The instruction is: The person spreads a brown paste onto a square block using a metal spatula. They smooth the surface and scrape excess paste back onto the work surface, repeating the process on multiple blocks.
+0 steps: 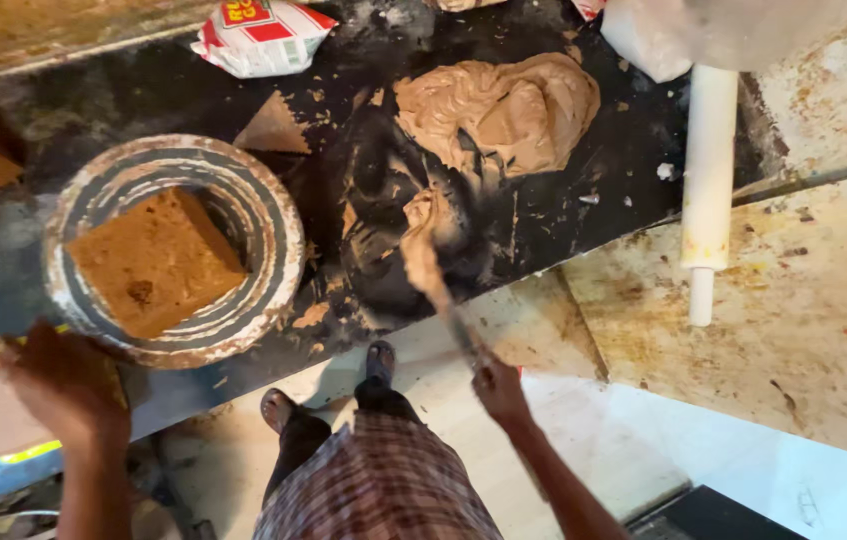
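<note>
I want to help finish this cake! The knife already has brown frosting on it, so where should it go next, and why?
Probably swing the right hand left, carrying the loaded spatula knife to the square cake on the round turntable. The cake's top looks bare, the blade is coated with brown frosting, and the left hand is at the turntable's edge.

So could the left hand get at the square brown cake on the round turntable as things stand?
Probably yes: the left hand hovers just beside the round turntable, and nothing covers the square brown cake.
</note>
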